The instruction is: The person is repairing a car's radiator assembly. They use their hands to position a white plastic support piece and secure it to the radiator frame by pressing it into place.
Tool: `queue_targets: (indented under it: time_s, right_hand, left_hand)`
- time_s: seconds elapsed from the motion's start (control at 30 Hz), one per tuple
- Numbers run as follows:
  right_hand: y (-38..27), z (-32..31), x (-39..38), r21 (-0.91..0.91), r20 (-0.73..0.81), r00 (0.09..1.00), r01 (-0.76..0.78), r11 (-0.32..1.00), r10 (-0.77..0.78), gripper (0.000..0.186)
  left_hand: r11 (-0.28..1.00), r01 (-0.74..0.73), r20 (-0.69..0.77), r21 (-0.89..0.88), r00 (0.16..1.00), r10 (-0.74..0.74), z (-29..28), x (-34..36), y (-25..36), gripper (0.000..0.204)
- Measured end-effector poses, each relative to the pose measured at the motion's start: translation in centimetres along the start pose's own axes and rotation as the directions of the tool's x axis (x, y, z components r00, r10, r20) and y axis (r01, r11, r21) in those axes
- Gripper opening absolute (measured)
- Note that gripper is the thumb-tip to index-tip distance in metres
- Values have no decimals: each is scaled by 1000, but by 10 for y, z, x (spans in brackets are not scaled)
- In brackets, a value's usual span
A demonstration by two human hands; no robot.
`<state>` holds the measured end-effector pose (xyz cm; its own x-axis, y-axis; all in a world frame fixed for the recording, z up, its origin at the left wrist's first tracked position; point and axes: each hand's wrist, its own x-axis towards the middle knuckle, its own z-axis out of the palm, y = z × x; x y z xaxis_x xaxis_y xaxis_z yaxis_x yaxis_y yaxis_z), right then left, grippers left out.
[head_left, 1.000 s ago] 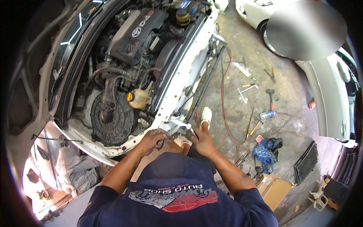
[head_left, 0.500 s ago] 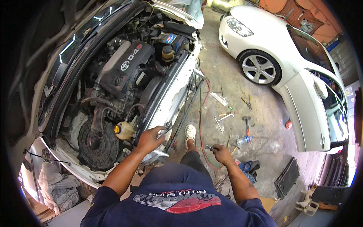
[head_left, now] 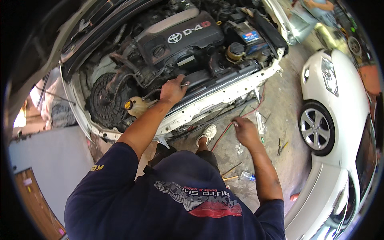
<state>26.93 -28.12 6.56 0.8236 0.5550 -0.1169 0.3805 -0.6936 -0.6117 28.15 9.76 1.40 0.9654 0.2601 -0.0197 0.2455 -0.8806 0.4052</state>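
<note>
My left hand (head_left: 172, 91) reaches over the front of the open engine bay, just above the radiator (head_left: 212, 86). Its fingers are closed around a slim metal tool (head_left: 185, 84) whose bright end sticks out past the thumb side. Close by sits a whitish plastic reservoir (head_left: 138, 107) with a yellow cap. My right hand (head_left: 245, 131) hangs in front of the white front panel (head_left: 192, 117), over the floor, with curled fingers. What it holds, if anything, is too small and blurred to name.
A black engine cover (head_left: 180, 38) and a battery (head_left: 253, 37) fill the bay's far side. A white car (head_left: 340, 140) stands to the right. On the floor lie pliers (head_left: 282, 147), a plastic bottle (head_left: 248, 176) and a red hose (head_left: 222, 136).
My body and view have turned and moved toward the engine bay. My left hand has gone from beside the front panel to above the radiator. My right hand has come nearer the panel.
</note>
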Motion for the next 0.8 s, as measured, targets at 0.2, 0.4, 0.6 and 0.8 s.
queue_targets:
  time_s: [0.2,0.4,0.6,0.8]
  right_hand:
    - [-43,60,106,-256,102,959,283,924,-265,25]
    - [-47,68,116,-309,159,976,193,931,-150,34]
    - [-45,58,136,-319,223,974,109,942,-37,38]
    - [-18,43,138,-404,275,959,185,896,-74,42]
  left_hand:
    - [976,191,-28,100,982,-189,10,-1,17,29]
    - [991,134,-66,-11,989,-134,8,-8,8,23]
    - [997,67,-107,-38,992,-71,5,-7,1,20]
    - [991,-113,29,-65,993,115,-11,-67,23,31]
